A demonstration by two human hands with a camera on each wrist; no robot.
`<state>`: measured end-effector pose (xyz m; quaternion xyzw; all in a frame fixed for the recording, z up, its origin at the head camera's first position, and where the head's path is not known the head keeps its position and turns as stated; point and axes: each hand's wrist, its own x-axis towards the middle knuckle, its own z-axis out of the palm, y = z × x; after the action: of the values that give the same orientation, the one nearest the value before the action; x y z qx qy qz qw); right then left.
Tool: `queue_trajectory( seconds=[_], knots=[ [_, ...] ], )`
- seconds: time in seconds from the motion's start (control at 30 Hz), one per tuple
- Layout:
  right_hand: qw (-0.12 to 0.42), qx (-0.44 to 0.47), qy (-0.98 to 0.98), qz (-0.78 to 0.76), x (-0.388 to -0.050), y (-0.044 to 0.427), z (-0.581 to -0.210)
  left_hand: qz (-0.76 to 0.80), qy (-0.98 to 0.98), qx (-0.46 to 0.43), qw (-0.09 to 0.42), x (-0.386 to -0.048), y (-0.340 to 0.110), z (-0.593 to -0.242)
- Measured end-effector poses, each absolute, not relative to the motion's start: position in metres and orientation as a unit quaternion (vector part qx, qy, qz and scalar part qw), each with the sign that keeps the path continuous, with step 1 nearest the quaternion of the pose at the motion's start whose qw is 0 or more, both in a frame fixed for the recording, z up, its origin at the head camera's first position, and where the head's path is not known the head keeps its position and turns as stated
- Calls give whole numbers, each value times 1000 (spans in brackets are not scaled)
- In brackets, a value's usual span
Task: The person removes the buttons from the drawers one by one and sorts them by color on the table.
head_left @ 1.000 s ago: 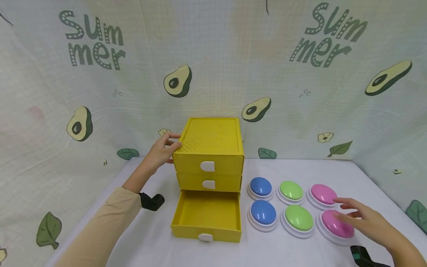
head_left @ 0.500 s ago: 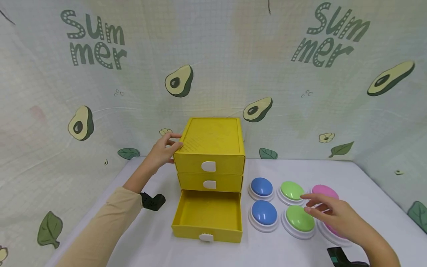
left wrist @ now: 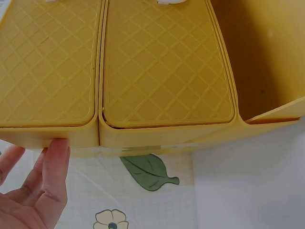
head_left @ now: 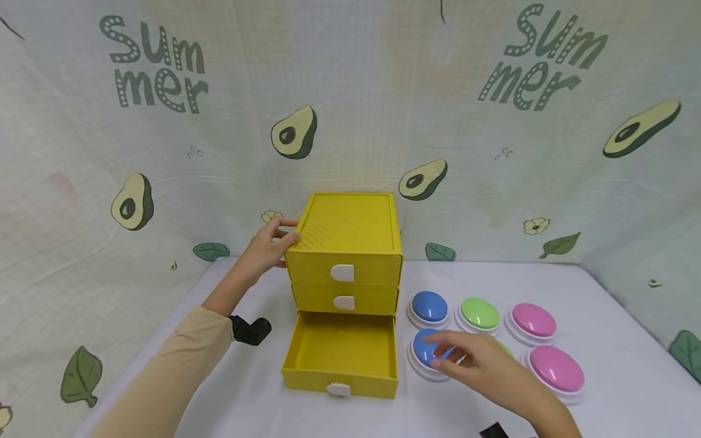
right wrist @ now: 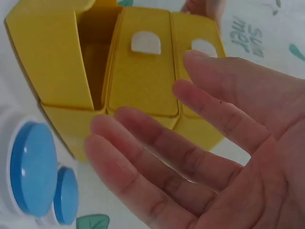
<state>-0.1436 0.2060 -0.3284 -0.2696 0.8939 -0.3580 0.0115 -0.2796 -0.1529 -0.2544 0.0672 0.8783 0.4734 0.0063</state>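
A yellow three-drawer box [head_left: 350,222] stands mid-table with its bottom drawer [head_left: 364,387] pulled out; nothing shows inside. My left hand [head_left: 268,246] touches the box's upper left side, its fingers fairly straight in the left wrist view. To the right, my right hand [head_left: 487,368] hovers above the near blue push button [head_left: 423,348], partly covering it from the head view. Nothing is in that hand; the right wrist view shows its fingers [right wrist: 157,162] extended and spread apart. The near green button [head_left: 506,349] is mostly hidden behind the right hand.
A far blue button [head_left: 429,305], a far green button [head_left: 479,313] and two pink buttons [head_left: 557,368] sit on white bases right of the box. A printed cloth [head_left: 350,91] hangs behind the white table [head_left: 246,389].
My right hand has moved left, from over the pink buttons, past the green ones, to the near blue button. The left hand and the drawer have stayed as they were.
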Motion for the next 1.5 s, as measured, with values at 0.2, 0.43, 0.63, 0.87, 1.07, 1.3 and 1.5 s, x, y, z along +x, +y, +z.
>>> queue_trajectory(
  seconds=[0.2, 0.43, 0.63, 0.87, 1.07, 1.3, 1.5],
  knots=[
    [84, -279, 876, -384, -141, 167, -333, 474, 878, 66, 8, -279, -153, -254],
    [54, -333, 853, -397, -137, 129, -352, 476, 877, 69, 5, -279, -153, -254],
    [27, -326, 859, -394, -135, 106, -366, 476, 877, 70, 7, -279, -152, -254],
    [34, -289, 887, -359, -135, 86, -374, 473, 878, 68, 4, -278, -151, -253],
    [-5, -283, 915, -287, -132, 74, -379, 474, 878, 70, 4, -278, -152, -253],
    [-24, -279, 926, -253, -131, 67, -382, 471, 879, 73, 5, -280, -153, -254],
    [-42, -274, 925, -258, -132, 63, -383, 474, 877, 74, 7, -280, -154, -255]
  ],
)
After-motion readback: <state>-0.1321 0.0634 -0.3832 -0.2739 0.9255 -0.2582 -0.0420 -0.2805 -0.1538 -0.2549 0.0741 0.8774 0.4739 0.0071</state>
